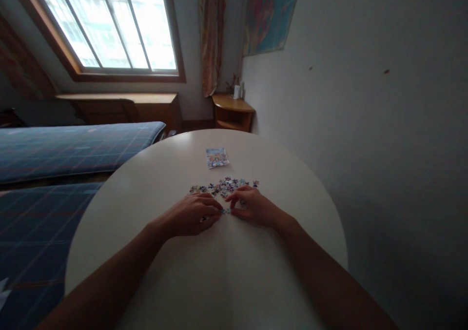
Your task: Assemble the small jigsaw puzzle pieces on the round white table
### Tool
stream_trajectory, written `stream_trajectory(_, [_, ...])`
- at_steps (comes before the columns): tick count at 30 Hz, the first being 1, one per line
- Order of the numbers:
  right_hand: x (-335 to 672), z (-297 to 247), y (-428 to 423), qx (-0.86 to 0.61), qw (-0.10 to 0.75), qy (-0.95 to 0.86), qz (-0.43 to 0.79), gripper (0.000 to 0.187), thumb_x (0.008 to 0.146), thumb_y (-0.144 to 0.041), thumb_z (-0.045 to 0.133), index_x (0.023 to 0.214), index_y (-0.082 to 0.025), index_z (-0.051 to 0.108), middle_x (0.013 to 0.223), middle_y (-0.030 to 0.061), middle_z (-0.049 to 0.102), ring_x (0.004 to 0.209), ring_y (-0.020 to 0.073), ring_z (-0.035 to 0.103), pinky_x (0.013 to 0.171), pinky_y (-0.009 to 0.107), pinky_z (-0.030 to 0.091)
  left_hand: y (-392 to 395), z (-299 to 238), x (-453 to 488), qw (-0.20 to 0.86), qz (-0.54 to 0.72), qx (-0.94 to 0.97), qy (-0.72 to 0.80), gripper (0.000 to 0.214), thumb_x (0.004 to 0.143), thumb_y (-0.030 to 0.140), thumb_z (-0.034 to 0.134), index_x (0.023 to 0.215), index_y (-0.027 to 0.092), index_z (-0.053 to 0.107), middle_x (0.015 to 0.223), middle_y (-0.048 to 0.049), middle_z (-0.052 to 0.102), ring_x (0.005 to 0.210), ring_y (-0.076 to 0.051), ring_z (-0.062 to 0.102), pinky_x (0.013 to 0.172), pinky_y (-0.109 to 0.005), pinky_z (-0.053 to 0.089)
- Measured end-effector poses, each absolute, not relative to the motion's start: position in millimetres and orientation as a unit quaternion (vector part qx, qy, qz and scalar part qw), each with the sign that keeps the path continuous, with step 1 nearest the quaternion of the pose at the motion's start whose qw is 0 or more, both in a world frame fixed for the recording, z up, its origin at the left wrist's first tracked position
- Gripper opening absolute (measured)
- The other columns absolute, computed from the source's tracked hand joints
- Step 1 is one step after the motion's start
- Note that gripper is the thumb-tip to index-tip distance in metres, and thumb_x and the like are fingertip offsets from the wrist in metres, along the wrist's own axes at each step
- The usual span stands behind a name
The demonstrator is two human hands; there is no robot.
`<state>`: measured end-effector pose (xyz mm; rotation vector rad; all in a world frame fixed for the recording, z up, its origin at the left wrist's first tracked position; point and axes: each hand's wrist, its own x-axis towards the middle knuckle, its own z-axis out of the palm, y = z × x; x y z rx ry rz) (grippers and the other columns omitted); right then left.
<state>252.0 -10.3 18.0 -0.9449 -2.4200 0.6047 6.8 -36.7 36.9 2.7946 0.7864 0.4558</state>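
Round table (226,271), knobbed puzzle pieces (234,185), 2 hands (192,214) (256,208)

One camera, worn on the person's head, is looking forward and down across a round white table (164,164) from its near side. It is viewing the work from fairly close, with the forearms (124,259) running up from the bottom edge and the left hand (193,214) and right hand (258,205) showing below mid-frame. The lens is taking in a wide field (the window (113,28) is leaning at upper left), covering blue plaid bedding (73,147) at left, the wall (365,125) at right, and a corner shelf (234,103) beyond.
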Motion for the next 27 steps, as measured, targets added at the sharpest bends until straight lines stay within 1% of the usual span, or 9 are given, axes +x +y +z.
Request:
stream_trajectory(5, [251.4,19.0,-12.6,-0.35,0.233,-0.88,0.219,0.029,0.079,-0.017,0.073,0.107,-0.023,0.071,0.092,0.0032,0.075,0.109,0.0225,0.061,0.1,0.039,0.041,-37.2,38.8,6.9,0.109,0.157,0.946,0.262,0.023,0.093,0.023,0.053,0.104,0.027,0.073,0.11,-0.003,0.074,0.099,-0.019,0.067,0.093,-0.036,0.047])
stream_trajectory(10, [250.1,19.1,-13.0,-0.337,0.236,-0.883,0.224,0.025,0.08,-0.019,0.073,0.104,-0.023,0.072,0.098,0.0038,0.075,0.11,0.0216,0.061,0.099,0.037,0.041,-36.2,34.0,7.1,0.122,0.154,0.942,0.271,0.023,0.093,0.023,0.054,0.106,0.027,0.073,0.112,-0.0034,0.073,0.1,-0.019,0.067,0.094,-0.036,0.047])
stream_trajectory(12, [249.7,18.5,-12.3,-0.335,0.235,-0.885,0.222,0.025,0.079,-0.018,0.073,0.104,-0.023,0.072,0.098,0.0033,0.075,0.109,0.0215,0.061,0.099,0.037,0.041,-35.2,29.3,8.7,0.123,0.162,0.937,0.283,0.02,0.093,0.024,0.055,0.104,0.027,0.072,0.11,-0.0028,0.073,0.099,-0.019,0.067,0.093,-0.035,0.047])
stream_trajectory(16, [249.7,18.8,-12.0,-0.335,0.236,-0.885,0.219,0.026,0.079,-0.018,0.072,0.104,-0.023,0.072,0.096,0.0026,0.075,0.108,0.0212,0.061,0.1,0.037,0.041,-32.8,16.9,16.4,0.12,0.188,0.915,0.336,0.014,0.093,0.024,0.058,0.096,0.024,0.071,0.101,-0.0026,0.073,0.094,-0.018,0.066,0.088,-0.032,0.047])
stream_trajectory(20, [250.1,20.4,-13.0,-0.337,0.231,-0.884,0.226,0.023,0.079,-0.017,0.072,0.101,-0.024,0.072,0.095,0.0019,0.075,0.108,0.0211,0.061,0.099,0.037,0.041,-32.0,7.9,24.6,0.138,0.219,0.875,0.41,0.007,0.09,0.024,0.061,0.094,0.024,0.067,0.097,-0.002,0.072,0.095,-0.02,0.065,0.087,-0.034,0.048])
stream_trajectory(24, [250.0,20.9,-13.9,-0.341,0.229,-0.882,0.23,0.027,0.079,-0.017,0.073,0.105,-0.024,0.071,0.093,0.0013,0.075,0.11,0.0222,0.06,0.101,0.039,0.04,-32.6,4.6,27.2,0.182,0.241,0.848,0.435,0.004,0.088,0.021,0.061,0.091,0.023,0.062,0.097,-0.002,0.07,0.098,-0.021,0.063,0.089,-0.034,0.048])
stream_trajectory(27, [249.7,21.9,-14.7,-0.345,0.225,-0.881,0.232,0.03,0.079,-0.017,0.072,0.108,-0.024,0.07,0.092,0.0018,0.075,0.111,0.0225,0.06,0.1,0.039,0.04,-32.4,2.8,27.0,0.183,0.245,0.847,0.435,0.004,0.088,0.021,0.061,0.092,0.023,0.06,0.098,-0.0021,0.069,0.101,-0.022,0.062,0.092,-0.036,0.046])
